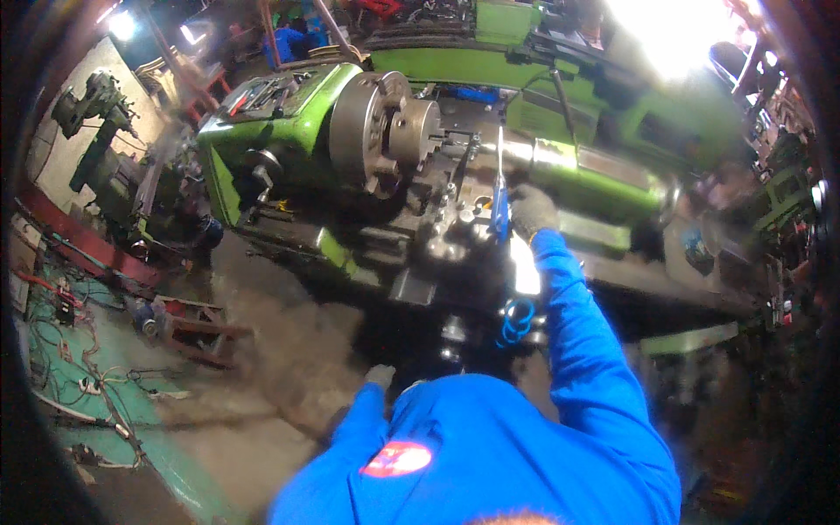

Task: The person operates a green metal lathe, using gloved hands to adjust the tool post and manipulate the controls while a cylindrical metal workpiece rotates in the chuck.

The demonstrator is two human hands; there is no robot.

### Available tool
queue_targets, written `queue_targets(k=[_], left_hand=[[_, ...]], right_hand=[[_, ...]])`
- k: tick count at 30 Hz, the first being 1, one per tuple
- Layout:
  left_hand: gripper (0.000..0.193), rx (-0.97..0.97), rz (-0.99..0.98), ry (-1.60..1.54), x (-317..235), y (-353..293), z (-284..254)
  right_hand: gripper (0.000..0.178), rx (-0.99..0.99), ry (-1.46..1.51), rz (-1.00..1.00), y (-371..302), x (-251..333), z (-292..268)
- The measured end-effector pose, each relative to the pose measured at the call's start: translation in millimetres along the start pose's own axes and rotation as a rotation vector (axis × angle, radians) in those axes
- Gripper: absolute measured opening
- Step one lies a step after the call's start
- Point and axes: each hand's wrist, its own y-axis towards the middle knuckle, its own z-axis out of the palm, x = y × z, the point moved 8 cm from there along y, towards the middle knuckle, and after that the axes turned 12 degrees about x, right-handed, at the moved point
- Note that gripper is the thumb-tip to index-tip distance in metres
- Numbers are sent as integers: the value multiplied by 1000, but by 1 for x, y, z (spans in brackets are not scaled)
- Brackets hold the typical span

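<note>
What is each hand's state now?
Left gray-gloved hand: cannot tell whether open or closed.
Right gray-gloved hand: closed, holding a slim blue tool with long thin tip.

Bright green is seen on the lathe (306, 114), grey on the gloved hands (534, 213). Blue is shared by the air gun (500, 210), coiled hose (517, 322) and shirt (490, 429), which is marked with a red-and-white badge (397, 458).

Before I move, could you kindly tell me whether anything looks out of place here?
Yes: loose cables lie tangled across the green floor at the left, looking untidy and possibly a trip hazard. The lathe shows no obvious damage.
</note>
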Motion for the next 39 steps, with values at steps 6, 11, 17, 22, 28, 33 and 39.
queue_targets(k=[6, 11, 17, 22, 28, 33, 39], left_hand=[[33, 125, 141, 112, -22, 9, -55], [33, 180, 169, 153, -18, 17, -61], [33, 155, 171, 179, -24, 12, -92], [32, 56, 174, 143, -13, 7, -96], [32, 80, 52, 116, -33, -22, -66], [30, 72, -121, 111, -23, -25, -28], [30, -194, 10, -10, -13, -46, -55]], right_hand=[[31, -77, -38, -2, 14, -17, 7], [33, -39, -22, 92, 6, -16, 6], [33, -97, -21, 93, -2, -8, 1], [33, -76, 95, 42, 22, -38, 14], [30, -97, 35, -57, 11, -14, 11], [29, -28, 100, -124, 3, -3, 7], [33, -35, 64, -168, -4, 1, 8]])
